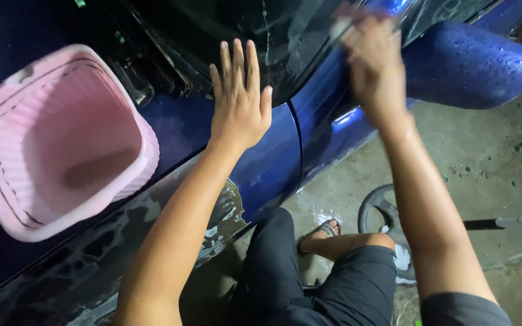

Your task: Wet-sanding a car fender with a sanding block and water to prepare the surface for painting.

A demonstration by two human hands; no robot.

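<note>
Blue car [267, 169] mid-scrub: right hand [373, 63] grips a sponge [339, 27] on the wet windshield [285, 42], left hand [240, 99] braces flat, fingers spread wide. Next probably needs more suds from the pink basket [61, 145].

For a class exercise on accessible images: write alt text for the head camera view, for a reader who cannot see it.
A person's left hand presses flat on a wet blue car while the right hand, blurred, rubs near the windscreen. A pink ribbed basket sits on the bonnet.
</note>
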